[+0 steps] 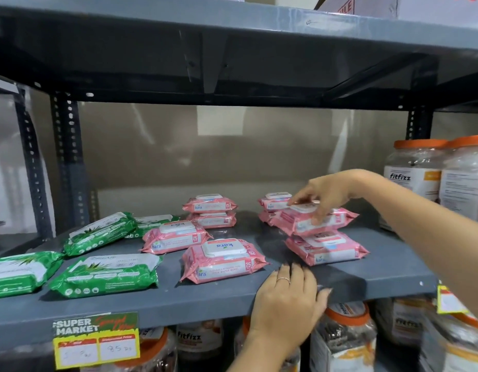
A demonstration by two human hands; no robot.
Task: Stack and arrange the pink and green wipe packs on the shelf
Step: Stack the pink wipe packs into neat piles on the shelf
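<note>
Several pink wipe packs lie on the grey shelf [195,296]. My right hand [326,194] grips a pink pack [329,224] by its lid, holding it tilted above another pink pack [326,249] at the right. Behind it a pink stack [272,204] is partly hidden. A stack of two pink packs [209,210] stands at the back centre. Two single pink packs [175,237] [223,260] lie nearer the front. Several green packs [106,275] [99,232] [15,273] lie at the left. My left hand [289,296] rests with straight fingers on the shelf's front edge.
Orange-lidded jars [417,170] stand at the shelf's right end, and more jars [348,336] fill the shelf below. A yellow price tag [95,342] hangs on the front edge. The upper shelf [232,49] sits low overhead. Perforated uprights [66,157] stand at the left.
</note>
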